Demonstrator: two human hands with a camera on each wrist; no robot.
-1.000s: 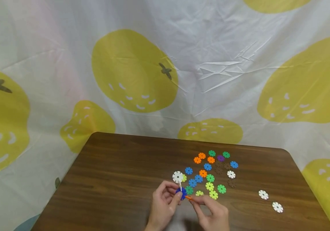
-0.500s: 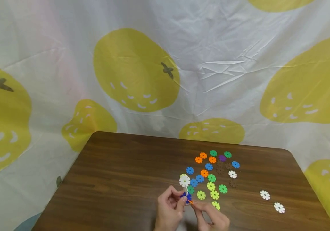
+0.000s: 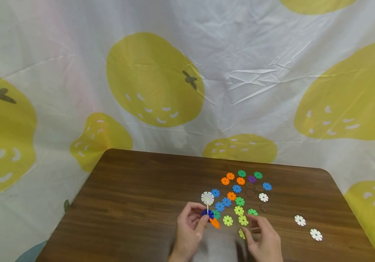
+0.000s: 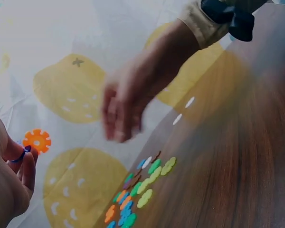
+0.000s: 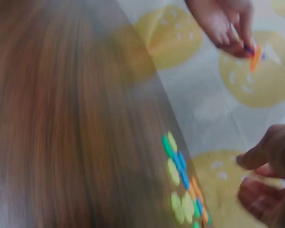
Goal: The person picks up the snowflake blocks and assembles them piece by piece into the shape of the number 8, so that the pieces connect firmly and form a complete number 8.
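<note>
My left grip [image 3: 189, 228] pinches a dark blue, notched, plastic-looking disc [image 3: 211, 214] between thumb and fingers, with no visible gap. This disc is the hub of a small assembly, held raised off the dark wood-grain worktop [image 3: 135, 196]. Above the pinch, a thin white piece [image 3: 207, 209], seen edge-on, rises from the hub toward a round white notched disc [image 3: 206, 194], which faces the head camera. An orange notched disc [image 3: 215, 223] projects from the hub, below and to the right of my left thumb. I judge that pinching the hub leaves the outer discs free and the notches accessible.

My right grip [image 3: 267, 238] holds nothing that I can see. Its fingers are loosely curved and the thumb stands apart from them. Both wrist views show it raised above the worktop; a lime-yellow notched disc [image 3: 241, 234] lies beneath, partly hidden by the thumb in the head view.

Loose notched discs [image 3: 226, 202] in several colours lie between and beyond both grips, spread mostly flat, presumably so that each colour is easy to select. Two white notched discs [image 3: 300, 220] lie apart, to the right of my right grip.
</note>
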